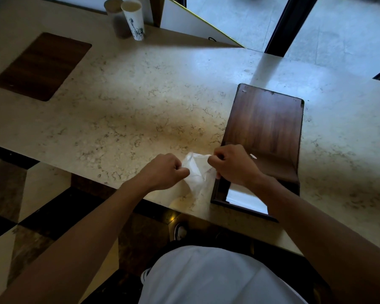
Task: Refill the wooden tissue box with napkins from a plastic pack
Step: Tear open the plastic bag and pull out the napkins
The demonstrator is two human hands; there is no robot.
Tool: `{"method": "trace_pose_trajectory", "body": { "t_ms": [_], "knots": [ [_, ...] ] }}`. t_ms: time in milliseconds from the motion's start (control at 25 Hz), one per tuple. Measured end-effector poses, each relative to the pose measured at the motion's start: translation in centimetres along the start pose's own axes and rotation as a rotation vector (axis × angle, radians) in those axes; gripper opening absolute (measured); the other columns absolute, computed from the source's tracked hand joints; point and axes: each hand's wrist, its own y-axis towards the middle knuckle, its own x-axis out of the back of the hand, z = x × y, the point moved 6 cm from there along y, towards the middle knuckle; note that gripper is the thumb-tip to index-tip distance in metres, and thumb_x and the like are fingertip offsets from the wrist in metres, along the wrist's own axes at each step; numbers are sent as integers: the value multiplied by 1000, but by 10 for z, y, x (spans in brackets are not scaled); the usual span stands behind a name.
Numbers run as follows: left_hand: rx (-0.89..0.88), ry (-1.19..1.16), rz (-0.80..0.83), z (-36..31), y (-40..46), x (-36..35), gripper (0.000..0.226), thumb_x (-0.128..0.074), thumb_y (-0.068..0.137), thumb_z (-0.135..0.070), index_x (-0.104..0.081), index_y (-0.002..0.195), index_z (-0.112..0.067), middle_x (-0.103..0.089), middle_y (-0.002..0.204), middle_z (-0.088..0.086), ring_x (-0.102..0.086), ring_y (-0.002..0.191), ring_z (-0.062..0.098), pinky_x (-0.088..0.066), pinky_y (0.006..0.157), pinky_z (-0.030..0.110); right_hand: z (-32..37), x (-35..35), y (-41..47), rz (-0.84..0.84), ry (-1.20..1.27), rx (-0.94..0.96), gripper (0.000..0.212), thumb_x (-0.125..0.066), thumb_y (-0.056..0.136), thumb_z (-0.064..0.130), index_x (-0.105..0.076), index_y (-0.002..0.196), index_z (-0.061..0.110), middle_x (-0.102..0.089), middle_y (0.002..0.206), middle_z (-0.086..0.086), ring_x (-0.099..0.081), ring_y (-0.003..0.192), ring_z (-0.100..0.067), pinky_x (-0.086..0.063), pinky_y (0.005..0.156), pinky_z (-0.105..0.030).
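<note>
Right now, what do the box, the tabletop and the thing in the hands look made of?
The box looks like dark wood or wood veneer: straight grain, low sheen. The tabletop looks like polished marble or an imitation: cream with grey veining, glossy where window light reflects. The wrapper, pinched by the left hand and right hand, looks like thin clear plastic: translucent and crinkled.

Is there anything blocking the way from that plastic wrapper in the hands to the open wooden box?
Nothing visible. Both the left hand and right hand grip the plastic pack right beside the wooden tissue box, whose lid lies flipped open.
</note>
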Motion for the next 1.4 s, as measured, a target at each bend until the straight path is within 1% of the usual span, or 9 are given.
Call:
{"method": "trace_pose_trajectory", "body": {
  "t_ms": [240, 480, 640, 760, 920, 1080, 1200, 1320, 1400],
  "knots": [
    [56, 29, -91, 7, -2, 23, 41, -64, 78, -36, -44, 46, -18, -33, 41, -7, -22, 34, 9, -21, 43, 24, -3, 8, -1, 17, -133, 16, 37, -61, 91, 28, -61, 67, -1, -69, 60, -13, -69, 47, -7, -46, 49, -29],
    [33, -3, -104, 4, -7, 25, 46, -63, 80, -33, -38, 44, -19, -32, 41, -6, -23, 37, 11, -21, 44, 26, 2, 12, -4, 8, -136, 40, 38, -62, 92, 26, -62, 69, -4, -68, 65, -19, -71, 61, -37, -47, 52, -34],
    [20, -103, -56, -1, -8, 17, 42, -59, 83, -30, -48, 48, -10, -46, 48, 3, -27, 36, 10, -24, 44, 24, 15, 12, -6, 4, -125, 77, 36, -65, 94, 28, -64, 71, 0, -67, 65, -14, -69, 62, -35, -56, 57, -43],
    [35, -162, -50, -8, -6, 13, 42, -58, 85, -28, -61, 57, 3, -54, 40, -9, -35, 32, 4, -30, 44, 21, 29, 11, -8, -36, -51, 126, 28, -66, 95, 27, -67, 78, 5, -68, 68, -8, -68, 64, -30, -55, 59, -36],
    [42, -219, -67, -15, -4, 13, 38, -56, 86, -29, -65, 54, -10, -59, 42, -10, -46, 36, 3, -38, 50, 22, 54, 14, -11, -130, 12, 235, 15, -62, 96, 18, -75, 97, 10, -74, 85, 4, -69, 74, -12, -59, 70, -31],
    [28, -312, -38, -17, -5, 13, 40, -55, 88, -28, -64, 50, -17, -62, 47, -1, -50, 43, 10, -42, 57, 30, 59, 1, -7, 12, -97, 212, 24, -55, 99, 13, -77, 109, 10, -78, 106, -2, -73, 89, -11, -59, 82, -25],
    [8, -352, -25, -22, -6, 12, 41, -56, 89, -27, -66, 51, -17, -63, 49, 0, -50, 44, 10, -43, 57, 28, 52, -8, -1, 148, -239, 128, 27, -52, 101, 9, -76, 113, 7, -77, 114, -7, -73, 94, -17, -58, 83, -26],
    [-24, -356, -11, -28, -6, 9, 40, -56, 91, -32, -69, 56, -15, -66, 51, 1, -55, 47, 10, -45, 59, 28, 49, -21, 2, 279, -372, 117, 31, -50, 99, 1, -72, 120, 6, -74, 117, -12, -70, 100, -25, -56, 88, -35],
    [-61, -367, 4, -34, -7, 6, 43, -56, 93, -36, -69, 59, -15, -66, 53, 1, -56, 51, 12, -44, 59, 28, 46, -29, 1, 356, -410, 102, 31, -48, 98, -1, -72, 117, 5, -74, 109, -15, -69, 94, -28, -57, 87, -42]
  ]
}}
